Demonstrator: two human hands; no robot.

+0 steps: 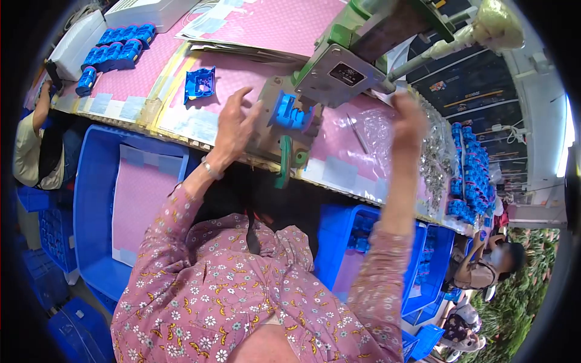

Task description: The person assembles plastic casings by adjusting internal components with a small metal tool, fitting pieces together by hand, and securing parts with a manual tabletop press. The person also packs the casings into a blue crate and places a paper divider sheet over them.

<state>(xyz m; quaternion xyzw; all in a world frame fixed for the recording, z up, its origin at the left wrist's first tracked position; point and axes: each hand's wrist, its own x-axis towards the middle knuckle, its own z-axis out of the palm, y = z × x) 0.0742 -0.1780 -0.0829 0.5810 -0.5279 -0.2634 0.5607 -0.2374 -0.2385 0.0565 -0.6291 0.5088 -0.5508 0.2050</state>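
My left hand (235,124) is held with its fingers apart beside the base of a green bench press (345,69), holding nothing. Just right of its fingertips, a blue plastic part (292,112) sits in the press fixture under the head. Another blue plastic part (200,83) lies on the pink work surface, up and left of that hand. My right hand (410,118) is raised right of the press, near the lever shaft (423,60). It is smeared by motion, so its fingers cannot be made out. A wrapped knob (499,25) tops the lever.
A thin pointed tool (358,134) and a heap of small metal pieces (436,166) lie on the right. Blue parts stand in rows at left (121,54) and in stacks at right (472,169). Blue bins (91,206) flank my lap. Other people sit at both sides.
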